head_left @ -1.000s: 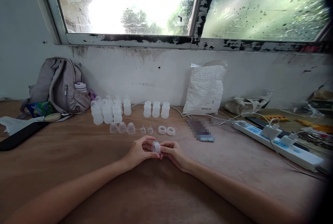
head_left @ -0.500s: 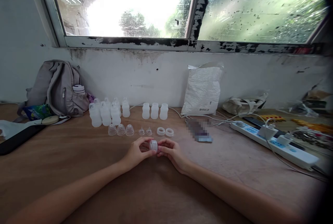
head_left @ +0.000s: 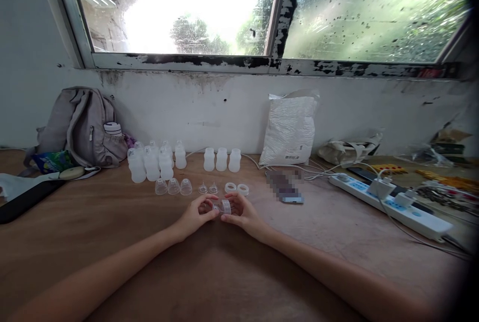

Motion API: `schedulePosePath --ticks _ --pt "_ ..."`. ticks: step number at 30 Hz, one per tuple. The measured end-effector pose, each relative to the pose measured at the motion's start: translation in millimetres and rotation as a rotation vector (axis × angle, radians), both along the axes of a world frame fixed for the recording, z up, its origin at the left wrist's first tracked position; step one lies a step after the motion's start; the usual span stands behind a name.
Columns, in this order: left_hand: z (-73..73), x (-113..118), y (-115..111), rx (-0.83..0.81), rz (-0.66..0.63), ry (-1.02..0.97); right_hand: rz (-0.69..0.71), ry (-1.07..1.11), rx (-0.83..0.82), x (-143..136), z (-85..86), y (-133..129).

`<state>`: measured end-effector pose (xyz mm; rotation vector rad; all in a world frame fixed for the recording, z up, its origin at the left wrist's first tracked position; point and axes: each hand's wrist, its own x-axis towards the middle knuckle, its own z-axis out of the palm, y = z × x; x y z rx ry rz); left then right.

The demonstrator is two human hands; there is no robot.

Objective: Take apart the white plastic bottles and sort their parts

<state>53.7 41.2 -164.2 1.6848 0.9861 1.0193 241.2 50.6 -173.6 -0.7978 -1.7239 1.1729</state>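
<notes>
"Held what, and where?"

"Held a ring (head_left: 226, 206) in the right hand (head_left: 245, 216), with thumb and fingers curled only to its width; pinched a clear piece (head_left: 216, 207) in the left hand (head_left: 191, 218), part-closed around it; held both just beside each other, over the bench (head_left: 224, 277); could not tell the piece's full shape behind the fingers."

"Held the ring on edge why?"

"Perhaps to point its opening toward the left hand and leave the ribbed wall for grip; likely grouped the rest by kind for easy picking; stood bottles (head_left: 221, 161) upright at the back, and set domes (head_left: 173, 187), teats (head_left: 213, 190) and spare rings (head_left: 243, 193) in a row before them."

"Noticed any textures?"

"Saw milky, waisted bottles; clear, rounded domes; thin, pointed teats on flared bases; whitish, round-holed spare rings; made out brown, faintly marked wood underneath."
</notes>
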Motion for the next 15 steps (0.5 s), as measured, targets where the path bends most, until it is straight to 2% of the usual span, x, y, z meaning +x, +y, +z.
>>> schedulePosePath --ticks 4,6,9,11,15 --pt "-2.5 -9.0 11.9 0.064 0.043 0.016 -0.229 -0.347 0.273 14.6 -4.4 17.1" --pt "-5.4 -14.1 19.3 0.029 0.065 -0.04 -0.277 -0.491 0.398 19.8 -6.6 23.7" --pt "-8.3 -20.4 27.2 0.018 0.073 -0.066 -0.312 -0.591 0.494 22.6 -9.6 27.9" --pt "-7.6 -23.7 29.1 0.083 0.085 0.032 -0.327 -0.61 0.523 22.2 -10.6 27.7" --pt "-2.0 -29.4 27.5 0.355 0.132 0.33 -0.329 -0.592 0.559 21.7 -9.1 25.8"
